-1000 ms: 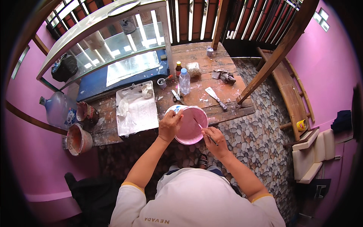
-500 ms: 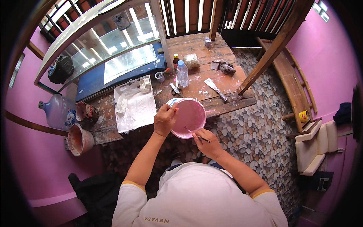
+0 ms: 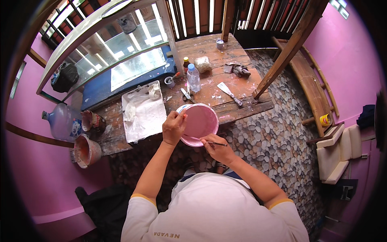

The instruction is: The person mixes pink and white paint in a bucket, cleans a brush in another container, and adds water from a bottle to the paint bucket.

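A white bucket (image 3: 213,115) with pink, paint-like contents sits at the near edge of the table. My left hand (image 3: 174,128) is closed at its left rim, and a small orange bit shows by the fingertips. Between the fingers of my right hand (image 3: 219,148) is a slim dark-handled paintbrush (image 3: 219,144), its other end reaching over the bucket's near inside wall. Beyond the bucket lie scissors (image 3: 187,96) and a clear plastic bottle (image 3: 193,78) with a blue cap. A paint-stained scraper (image 3: 229,94) lies to the right.
A white-smeared tray (image 3: 141,111) covers the left of the wooden table (image 3: 225,80). A glass display case (image 3: 109,52) stands behind it. Farther left are a large water jug (image 3: 62,119) and a stained bucket (image 3: 86,150). A wooden post (image 3: 290,48) rises at the right.
My right hand and the brush have shifted slightly left and up, with the brush handle now lying flatter. My left hand keeps its place at the bucket's rim.
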Motion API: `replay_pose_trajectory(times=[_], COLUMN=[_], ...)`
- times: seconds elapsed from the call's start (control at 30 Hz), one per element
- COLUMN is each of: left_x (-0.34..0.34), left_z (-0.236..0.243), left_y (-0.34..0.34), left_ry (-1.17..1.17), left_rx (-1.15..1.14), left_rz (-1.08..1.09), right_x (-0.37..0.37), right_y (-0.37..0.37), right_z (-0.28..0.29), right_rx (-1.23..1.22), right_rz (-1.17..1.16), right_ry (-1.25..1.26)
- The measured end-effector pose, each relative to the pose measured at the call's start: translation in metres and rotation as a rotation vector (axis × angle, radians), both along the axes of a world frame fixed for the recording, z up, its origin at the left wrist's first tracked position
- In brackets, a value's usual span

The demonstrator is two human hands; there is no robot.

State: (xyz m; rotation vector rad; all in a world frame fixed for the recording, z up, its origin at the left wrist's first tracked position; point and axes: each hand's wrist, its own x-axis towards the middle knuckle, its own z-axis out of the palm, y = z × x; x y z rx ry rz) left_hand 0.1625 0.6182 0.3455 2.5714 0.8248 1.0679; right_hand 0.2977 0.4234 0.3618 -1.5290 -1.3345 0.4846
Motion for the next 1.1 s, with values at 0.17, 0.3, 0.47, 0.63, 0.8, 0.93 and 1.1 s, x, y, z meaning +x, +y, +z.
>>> replay_pose_trajectory(times=[0.17, 0.3, 0.47, 0.63, 0.8, 0.93, 1.1], left_x=[-0.002, -0.001, 0.002, 0.005, 0.011, 0.015, 0.017], left_z=[-0.002, -0.003, -0.001, 0.003, 0.003, 0.006, 0.006], left_y=[0.001, 0.000, 0.000, -0.002, -0.005, -0.008, -0.012], left_ry=[0.010, 0.016, 0.004, 0.028, 0.011, 0.026, 0.038], left_rx=[-0.015, -0.004, 0.006, 0.014, 0.029, 0.043, 0.031], left_rz=[0.010, 0.000, -0.017, -0.034, -0.043, -0.063, -0.055], right_x=[0.015, 0.005, -0.003, 0.023, 0.009, 0.018, 0.007], right_y=[-0.001, 0.008, 0.003, 0.003, 0.001, 0.000, -0.005], right_z=[-0.004, 0.003, 0.002, 0.003, 0.008, 0.006, 0.005], right_rx=[0.037, 0.085, 0.026, 0.053, 0.019, 0.051, 0.005], right_rz=[-0.100, -0.173, 0.028, -0.191, -0.043, -0.159, -0.072], right_ry=[-0.227, -0.190, -0.015, -0.373, -0.272, -0.301, -0.131])
